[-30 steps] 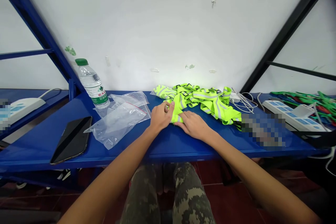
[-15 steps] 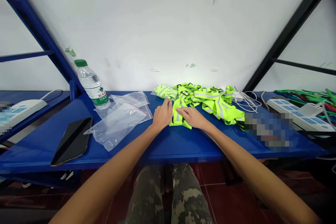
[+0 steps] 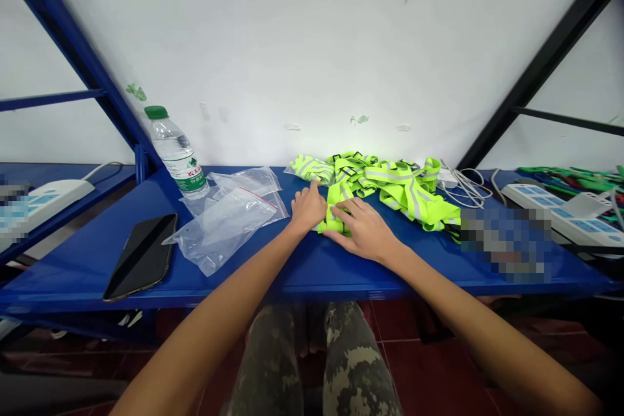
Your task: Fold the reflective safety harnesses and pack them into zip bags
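A tangle of neon-yellow reflective straps (image 3: 390,185) lies on the blue shelf (image 3: 302,266) against the white wall. Both my hands rest on the near end of it, a folded piece (image 3: 334,208). My left hand (image 3: 307,208) presses the left edge of that piece with its fingers stretched forward. My right hand (image 3: 363,229) lies flat over its right side, fingers spread.
Clear zip bags (image 3: 229,218) lie left of my hands. Further left are a water bottle (image 3: 178,153) and a black phone (image 3: 141,257). White power strips (image 3: 560,214) and cables (image 3: 463,185) sit on the right. My camouflage trousers (image 3: 312,364) show under the shelf.
My right hand has slid nearer and flatter over the folded strap piece. My left hand stays on its left edge. The view has shifted slightly.
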{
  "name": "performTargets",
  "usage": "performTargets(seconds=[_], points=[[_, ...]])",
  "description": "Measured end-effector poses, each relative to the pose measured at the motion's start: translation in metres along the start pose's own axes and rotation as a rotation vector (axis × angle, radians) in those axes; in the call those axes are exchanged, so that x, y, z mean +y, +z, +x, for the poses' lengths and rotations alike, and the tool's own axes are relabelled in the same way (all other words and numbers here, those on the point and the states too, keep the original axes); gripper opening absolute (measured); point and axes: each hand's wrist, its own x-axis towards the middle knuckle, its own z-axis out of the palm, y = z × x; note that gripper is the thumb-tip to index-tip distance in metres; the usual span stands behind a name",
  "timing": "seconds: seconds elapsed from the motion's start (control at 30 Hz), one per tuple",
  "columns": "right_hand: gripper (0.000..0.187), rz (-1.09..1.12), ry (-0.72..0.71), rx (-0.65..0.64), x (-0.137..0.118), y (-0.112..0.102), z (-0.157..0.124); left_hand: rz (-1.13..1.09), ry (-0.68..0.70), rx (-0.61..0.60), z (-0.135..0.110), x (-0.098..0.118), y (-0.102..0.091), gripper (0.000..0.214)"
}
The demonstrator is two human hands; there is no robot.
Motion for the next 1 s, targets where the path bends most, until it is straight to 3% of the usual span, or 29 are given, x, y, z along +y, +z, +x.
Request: performTargets(seconds=[0.07, 0.13, 0.33, 0.47, 0.57, 0.77, 0.9, 1.0], points=[[0.058, 0.052, -0.025, -0.024, 0.003, -0.001, -0.006, -0.033, -0.066, -0.092, 0.009, -0.002, 0.002, 0.044], [0.057, 0.065, -0.033, -0.041, 0.007, 0.0, -0.008, -0.081, -0.082, -0.107, 0.014, -0.004, 0.004, 0.039], [0.046, 0.035, 0.025, -0.121, 0.015, 0.002, 0.001, -0.343, 0.03, 0.265, 0.0, -0.011, 0.003, 0.027], [0.039, 0.106, 0.126, -0.151, 0.02, -0.001, 0.011, -0.316, 0.118, 0.329, -0.014, -0.007, -0.005, 0.019], [0.038, 0.24, 0.2, -0.15, 0.024, -0.002, 0.015, -0.189, 0.15, 0.298, -0.016, -0.002, -0.008, 0.026], [0.056, 0.363, 0.284, -0.005, 0.031, 0.012, 0.015, -0.059, 0.031, 0.123, -0.006, 0.0, -0.005, 0.038], [0.046, 0.371, 0.324, 0.128, 0.035, 0.025, 0.019, -0.076, -0.037, 0.047, 0.004, 0.0, -0.002, 0.04], [0.045, 0.423, 0.412, 0.081, 0.037, 0.031, 0.02, -0.074, -0.032, 0.048, 0.009, 0.002, 0.001, 0.035]])
